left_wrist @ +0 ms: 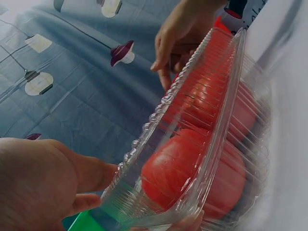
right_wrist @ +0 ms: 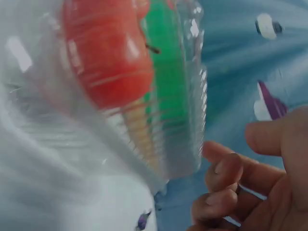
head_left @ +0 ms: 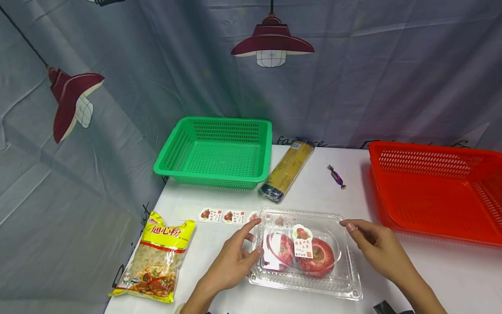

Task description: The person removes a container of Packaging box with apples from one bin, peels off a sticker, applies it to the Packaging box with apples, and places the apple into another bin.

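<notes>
A clear plastic clamshell box (head_left: pixel 290 281) with two red apples (head_left: pixel 317 258) inside sits near the front of the table, its lid down. On the lid is a white sticker (head_left: pixel 303 241) with red fruit printed on it. My left hand (head_left: pixel 231 261) holds the box at its left side, thumb and fingers spread along the edge; the left wrist view shows fingertips (left_wrist: pixel 192 222) low by the rim. The right hand (head_left: pixel 378 248) is at the far right corner, index fingertip right by the rim, the other fingers loosely bent.
A strip of the same stickers (head_left: pixel 234 216) lies left of the box, partly behind it. Behind are a green basket (head_left: pixel 211 181), a pack of noodles (head_left: pixel 288 170) and a small wrapped candy (head_left: pixel 336 176). A red basket (head_left: pixel 427 196) stands right, a yellow pasta bag (head_left: pixel 157 257) left.
</notes>
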Action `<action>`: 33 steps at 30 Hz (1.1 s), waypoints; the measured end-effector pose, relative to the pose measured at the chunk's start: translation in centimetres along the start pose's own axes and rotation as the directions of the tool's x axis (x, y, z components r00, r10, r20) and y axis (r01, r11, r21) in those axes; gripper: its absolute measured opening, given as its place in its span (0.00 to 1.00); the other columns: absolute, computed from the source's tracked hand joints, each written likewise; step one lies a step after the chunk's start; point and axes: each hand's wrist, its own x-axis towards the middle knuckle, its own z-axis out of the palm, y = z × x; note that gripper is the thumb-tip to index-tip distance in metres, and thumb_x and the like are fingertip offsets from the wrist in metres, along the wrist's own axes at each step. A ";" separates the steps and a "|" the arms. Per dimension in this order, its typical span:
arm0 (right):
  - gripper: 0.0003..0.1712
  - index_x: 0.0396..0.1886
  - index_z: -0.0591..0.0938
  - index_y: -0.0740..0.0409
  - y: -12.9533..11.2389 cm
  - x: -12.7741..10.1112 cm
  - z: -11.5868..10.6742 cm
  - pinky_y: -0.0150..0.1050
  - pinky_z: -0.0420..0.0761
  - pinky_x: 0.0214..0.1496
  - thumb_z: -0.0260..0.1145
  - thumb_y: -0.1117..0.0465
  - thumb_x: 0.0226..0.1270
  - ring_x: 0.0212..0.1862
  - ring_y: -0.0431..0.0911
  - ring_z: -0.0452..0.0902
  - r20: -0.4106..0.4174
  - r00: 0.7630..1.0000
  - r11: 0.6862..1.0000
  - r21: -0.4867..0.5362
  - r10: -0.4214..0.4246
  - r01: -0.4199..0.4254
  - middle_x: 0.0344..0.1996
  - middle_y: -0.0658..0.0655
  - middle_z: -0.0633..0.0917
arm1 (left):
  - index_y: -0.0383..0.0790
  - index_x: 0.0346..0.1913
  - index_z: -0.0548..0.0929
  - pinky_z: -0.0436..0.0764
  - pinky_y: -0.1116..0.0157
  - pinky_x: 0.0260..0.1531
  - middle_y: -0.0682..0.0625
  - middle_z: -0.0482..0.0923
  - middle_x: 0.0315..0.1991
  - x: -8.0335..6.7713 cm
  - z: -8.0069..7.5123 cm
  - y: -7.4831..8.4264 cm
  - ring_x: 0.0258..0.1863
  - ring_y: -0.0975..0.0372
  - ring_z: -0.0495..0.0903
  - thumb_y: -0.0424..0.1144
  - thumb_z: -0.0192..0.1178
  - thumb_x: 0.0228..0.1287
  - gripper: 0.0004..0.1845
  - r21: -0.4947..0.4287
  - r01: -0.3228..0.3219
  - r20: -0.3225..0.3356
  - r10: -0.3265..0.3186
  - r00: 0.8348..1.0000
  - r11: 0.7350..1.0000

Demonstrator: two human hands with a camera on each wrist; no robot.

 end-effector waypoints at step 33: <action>0.27 0.46 0.83 0.66 6.8 -0.4 -2.1 0.38 0.78 0.38 0.42 0.52 0.82 0.33 0.49 0.77 0.238 0.955 -0.041 0.971 0.177 -0.234 0.33 0.58 0.81 | 0.59 0.73 0.62 0.72 0.71 0.14 0.38 0.67 0.49 0.0 0.7 0.3 0.12 0.68 0.68 0.29 0.61 0.65 0.37 -0.149 0.004 -0.066 -0.014 0.998 0.989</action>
